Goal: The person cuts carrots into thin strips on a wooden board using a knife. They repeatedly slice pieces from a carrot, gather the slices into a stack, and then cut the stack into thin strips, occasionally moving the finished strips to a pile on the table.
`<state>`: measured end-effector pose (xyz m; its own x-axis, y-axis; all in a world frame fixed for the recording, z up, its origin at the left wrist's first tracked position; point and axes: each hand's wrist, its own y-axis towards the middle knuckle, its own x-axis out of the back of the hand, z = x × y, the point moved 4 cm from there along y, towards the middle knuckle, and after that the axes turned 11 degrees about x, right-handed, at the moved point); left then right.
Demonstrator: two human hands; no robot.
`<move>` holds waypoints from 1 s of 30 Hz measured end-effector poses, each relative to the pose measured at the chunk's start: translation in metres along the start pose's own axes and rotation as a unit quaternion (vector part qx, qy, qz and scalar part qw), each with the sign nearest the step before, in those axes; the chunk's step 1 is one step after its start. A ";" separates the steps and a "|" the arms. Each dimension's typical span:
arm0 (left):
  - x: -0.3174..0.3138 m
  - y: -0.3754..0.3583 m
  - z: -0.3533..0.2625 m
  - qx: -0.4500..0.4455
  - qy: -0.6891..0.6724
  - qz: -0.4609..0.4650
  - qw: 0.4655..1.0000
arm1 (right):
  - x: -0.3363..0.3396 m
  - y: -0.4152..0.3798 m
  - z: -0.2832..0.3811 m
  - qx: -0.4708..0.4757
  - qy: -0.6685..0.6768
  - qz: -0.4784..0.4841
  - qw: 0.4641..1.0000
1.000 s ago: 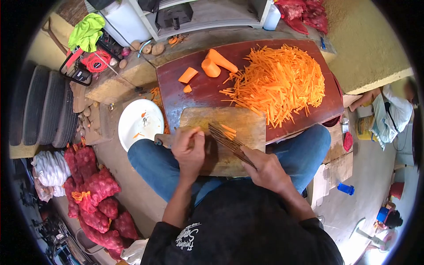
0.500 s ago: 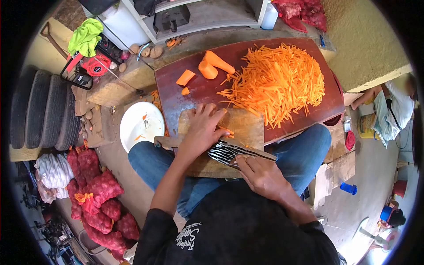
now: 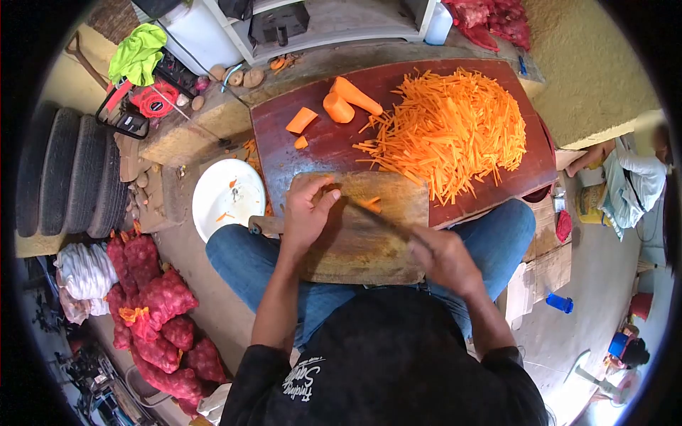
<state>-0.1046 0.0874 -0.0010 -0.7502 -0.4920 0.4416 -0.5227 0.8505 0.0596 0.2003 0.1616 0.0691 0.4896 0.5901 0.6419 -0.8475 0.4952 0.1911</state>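
A wooden cutting board (image 3: 362,248) lies across my lap, against a dark red board (image 3: 284,142). My right hand (image 3: 446,261) grips a knife (image 3: 383,221), whose blurred, edge-on blade reaches up and left over the cutting board. My left hand (image 3: 311,209) is at the board's left part, fingers curled in; whatever they hold is mostly hidden. A few cut carrot sticks (image 3: 371,204) lie near the blade tip. On the red board sit a large heap of carrot sticks (image 3: 462,135) and several carrot pieces (image 3: 339,108).
A white basin (image 3: 249,195) stands left of my knee. Red net sacks (image 3: 167,305) and stacked tires (image 3: 64,170) are at the left. A shelf (image 3: 341,32) stands beyond the red board. Another person (image 3: 636,170) sits at the far right.
The knife has gone from lying flat, blade face showing, to edge-on, and my right hand has shifted slightly right and up. My left hand has drawn back left and its spread fingers have curled.
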 end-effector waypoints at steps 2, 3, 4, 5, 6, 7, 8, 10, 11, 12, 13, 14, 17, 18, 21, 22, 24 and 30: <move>-0.008 -0.003 -0.003 -0.006 -0.005 0.009 1.000 | 0.021 0.012 -0.022 -0.015 -0.044 -0.043 0.998; -0.012 -0.005 -0.008 -0.009 -0.005 0.021 1.000 | 0.033 0.017 -0.030 -0.013 -0.075 -0.058 0.995; -0.015 -0.005 -0.018 -0.014 -0.004 0.032 0.999 | 0.045 0.022 -0.038 -0.010 -0.106 -0.074 0.992; -0.017 -0.008 -0.029 -0.017 0.026 0.031 0.999 | 0.053 0.026 -0.043 -0.009 -0.136 -0.089 0.987; -0.018 -0.006 -0.039 -0.030 0.036 0.033 0.998 | 0.060 0.030 -0.040 0.011 -0.154 -0.102 0.983; -0.021 -0.004 -0.047 -0.043 0.047 0.035 0.997 | 0.068 0.032 -0.035 0.030 -0.171 -0.114 0.978; -0.024 -0.004 -0.055 -0.053 0.057 0.038 0.996 | 0.075 0.033 -0.030 0.048 -0.187 -0.126 0.973; -0.030 0.008 -0.084 -0.121 0.050 0.015 0.991 | 0.080 0.035 -0.024 0.106 -0.245 -0.117 0.957; -0.035 0.017 -0.098 -0.155 0.047 0.004 0.987 | 0.080 0.035 -0.024 0.127 -0.270 -0.109 0.948; -0.043 0.027 -0.111 -0.182 0.050 0.013 0.982 | 0.080 0.034 -0.023 0.149 -0.294 -0.100 0.939; -0.052 0.039 -0.124 -0.209 0.054 0.021 0.976 | 0.080 0.033 -0.022 0.139 -0.319 -0.081 0.934; -0.062 0.049 -0.136 -0.236 0.057 0.029 0.970 | 0.079 0.033 -0.020 0.129 -0.343 -0.063 0.928; -0.100 0.071 -0.169 -0.286 0.130 0.065 0.947 | 0.078 0.032 -0.021 0.124 -0.385 -0.024 0.914; -0.115 0.077 -0.172 -0.282 0.152 0.078 0.944 | 0.078 0.032 -0.021 0.125 -0.394 -0.015 0.911; -0.152 0.094 -0.167 -0.293 0.219 0.097 0.926 | 0.076 0.030 -0.020 0.121 -0.388 -0.013 0.914; -0.159 0.106 -0.157 -0.285 0.220 0.087 0.929 | 0.078 0.028 -0.020 0.120 -0.389 -0.028 0.913; -0.164 0.130 -0.137 -0.269 0.220 0.066 0.935 | 0.081 0.024 -0.020 0.118 -0.392 -0.058 0.911; -0.139 0.125 -0.137 -0.245 0.232 0.107 0.935 | 0.084 0.017 -0.025 0.087 -0.401 -0.049 0.911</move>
<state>-0.0101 0.2875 0.0679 -0.5008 -0.2631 0.8246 -0.0457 0.9594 0.2783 0.2324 0.2353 0.1071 0.3166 -0.1419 0.9379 -0.8615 0.3708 0.3469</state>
